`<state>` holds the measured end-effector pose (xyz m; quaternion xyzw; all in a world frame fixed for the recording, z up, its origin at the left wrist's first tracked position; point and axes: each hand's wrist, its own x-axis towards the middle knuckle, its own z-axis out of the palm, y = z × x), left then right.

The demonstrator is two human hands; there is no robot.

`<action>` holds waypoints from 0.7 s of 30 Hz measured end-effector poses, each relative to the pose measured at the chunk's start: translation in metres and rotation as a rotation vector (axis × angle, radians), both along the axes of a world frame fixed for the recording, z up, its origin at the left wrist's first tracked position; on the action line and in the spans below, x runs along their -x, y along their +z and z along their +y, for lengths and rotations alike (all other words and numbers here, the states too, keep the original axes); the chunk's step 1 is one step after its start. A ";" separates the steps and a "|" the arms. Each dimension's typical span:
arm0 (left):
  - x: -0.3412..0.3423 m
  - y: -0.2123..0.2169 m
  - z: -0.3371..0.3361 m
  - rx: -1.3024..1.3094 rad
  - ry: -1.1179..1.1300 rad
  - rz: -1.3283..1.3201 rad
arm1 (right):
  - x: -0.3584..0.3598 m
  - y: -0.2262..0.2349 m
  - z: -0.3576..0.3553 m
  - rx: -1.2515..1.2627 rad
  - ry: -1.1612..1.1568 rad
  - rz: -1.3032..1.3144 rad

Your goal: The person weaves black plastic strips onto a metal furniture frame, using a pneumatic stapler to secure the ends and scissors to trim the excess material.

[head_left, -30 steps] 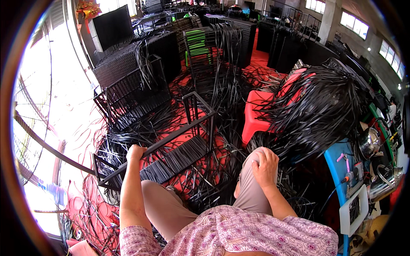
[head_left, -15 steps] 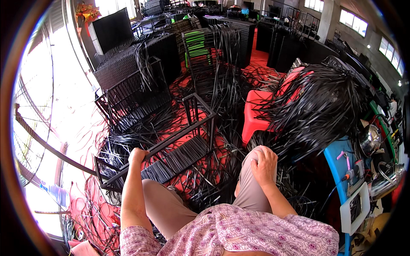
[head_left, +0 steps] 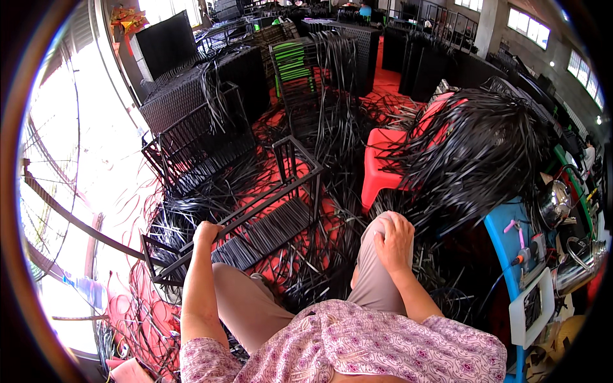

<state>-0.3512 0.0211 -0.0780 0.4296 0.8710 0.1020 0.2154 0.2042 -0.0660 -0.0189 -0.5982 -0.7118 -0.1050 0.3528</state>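
My left hand [head_left: 207, 235] is closed around the upper bar of a black metal frame [head_left: 268, 196], which stands tilted on the floor in front of my left knee. Flat black strips are woven side by side across a panel [head_left: 271, 235] low in that frame. On my right knee rests my right hand [head_left: 394, 244], fingers spread over the trouser cloth, holding nothing. Just beyond that knee is a red plastic stool [head_left: 378, 172]. A thick heap of loose black strips [head_left: 482, 156] lies over it and hangs down its right side.
Loose strips cover much of the red floor [head_left: 274, 169]. Another black frame [head_left: 198, 150] stands ahead left, with one bearing green strips [head_left: 292, 60] behind it. At right, a blue surface [head_left: 501, 233] holds a tool with an orange part [head_left: 525, 257]; shiny metal pots [head_left: 555, 203] stand beside it.
Both hands keep their places, the left on the frame and the right on the knee. The view has shifted very slightly; nothing was picked up or let go.
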 end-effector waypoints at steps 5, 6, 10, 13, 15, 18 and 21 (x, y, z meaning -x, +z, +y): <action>0.018 -0.021 0.004 0.025 -0.006 -0.039 | -0.001 0.002 0.000 -0.007 0.012 -0.004; 0.019 -0.025 0.004 0.024 0.005 -0.055 | -0.002 0.002 -0.001 -0.006 0.011 -0.005; 0.016 -0.026 0.005 0.034 0.029 -0.060 | -0.003 0.001 -0.001 -0.008 0.005 0.002; 0.019 -0.034 0.010 0.046 -0.020 0.020 | -0.004 0.000 0.001 0.007 -0.008 -0.006; 0.017 -0.029 0.007 0.028 -0.091 0.085 | -0.004 0.000 0.000 0.024 -0.005 -0.013; 0.022 -0.035 0.001 0.041 -0.148 0.150 | -0.004 -0.008 0.003 0.033 -0.011 -0.053; -0.004 -0.004 -0.004 0.072 -0.075 0.109 | -0.009 -0.017 0.004 0.041 -0.036 -0.093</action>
